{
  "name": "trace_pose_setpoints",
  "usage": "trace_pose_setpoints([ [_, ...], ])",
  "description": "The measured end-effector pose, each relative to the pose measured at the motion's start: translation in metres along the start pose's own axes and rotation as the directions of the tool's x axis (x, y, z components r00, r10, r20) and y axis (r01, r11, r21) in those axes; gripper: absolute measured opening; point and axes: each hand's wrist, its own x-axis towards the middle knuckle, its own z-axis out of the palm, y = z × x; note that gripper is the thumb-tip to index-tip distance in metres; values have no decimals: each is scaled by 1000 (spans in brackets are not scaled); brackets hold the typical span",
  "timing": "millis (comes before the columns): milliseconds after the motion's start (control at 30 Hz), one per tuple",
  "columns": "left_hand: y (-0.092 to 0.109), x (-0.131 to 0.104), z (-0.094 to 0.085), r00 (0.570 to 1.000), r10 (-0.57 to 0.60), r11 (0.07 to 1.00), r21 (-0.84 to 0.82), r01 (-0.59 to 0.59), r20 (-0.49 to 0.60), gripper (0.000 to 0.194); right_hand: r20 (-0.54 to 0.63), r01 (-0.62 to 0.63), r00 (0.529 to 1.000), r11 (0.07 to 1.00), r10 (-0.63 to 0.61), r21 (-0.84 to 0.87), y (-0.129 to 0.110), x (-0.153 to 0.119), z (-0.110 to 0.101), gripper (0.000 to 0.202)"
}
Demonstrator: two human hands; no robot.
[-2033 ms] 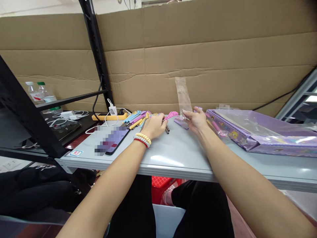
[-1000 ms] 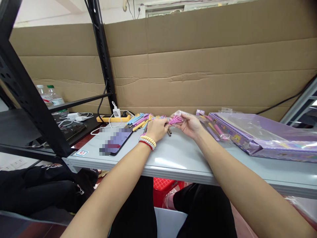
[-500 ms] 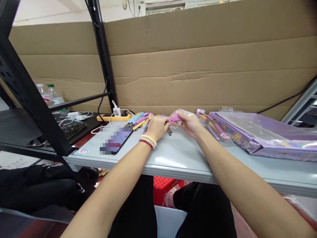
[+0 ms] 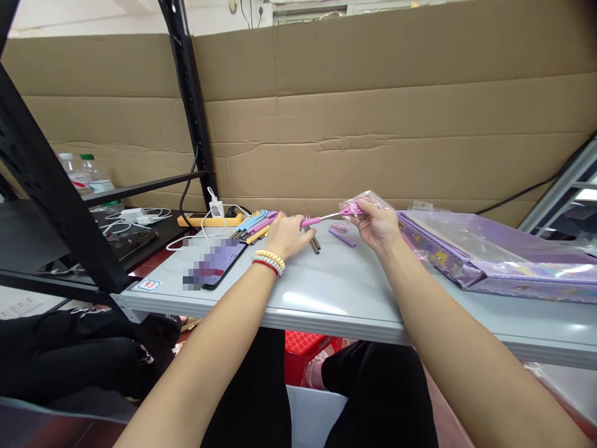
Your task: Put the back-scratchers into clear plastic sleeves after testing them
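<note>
My left hand (image 4: 290,238) is closed on the pink handle of what looks like a telescopic back scratcher (image 4: 311,221). A thin metal rod (image 4: 331,216) runs from that handle toward the right. At its far end, my right hand (image 4: 379,225) pinches the pink head together with a clear plastic bag (image 4: 373,198) around it. Just left of my left hand lies a pile of similar blue, pink and yellow scratchers (image 4: 259,225) with claw-like ends. Metal-ended pieces (image 4: 316,244) stick out beside my left fingers. Between my hands, a purple stick (image 4: 342,237) rests on the table.
A phone (image 4: 228,264) lies at the table's left, before a yellow power strip (image 4: 209,221) with a white charger. A purple open box (image 4: 494,274) fills the right side. A cardboard sheet (image 4: 373,112) stands behind; a black shelf post (image 4: 189,93) rises at left.
My hands have moved apart, the right one rightward with the bagged head. The metal rod now shows between them, and the purple stick has come into view.
</note>
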Motion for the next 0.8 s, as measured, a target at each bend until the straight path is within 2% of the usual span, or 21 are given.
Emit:
trace_pose_setpoints([
  [100,-6,1,-2,1000,-23,1000,19,22,17,37,7,-10,1000,1000,10,-3,-4,2,-6,9],
  [233,-5,0,4,996,46,999,-7,-45,73,35,8,-16,1000,1000,16,24,-1,0,0,12],
  [400,-1,-2,8,999,37,993,-113,-33,32,34,26,5,1000,996,-7,86,3,-3,7,14],
  [600,-8,1,1,999,-39,987,-157,36,-13,29,50,-105,993,993,102,46,-1,-4,3,9],
  [800,-8,2,5,996,61,983,-178,-49,62,39,49,-98,994,994,95,54,0,-3,2,10],
])
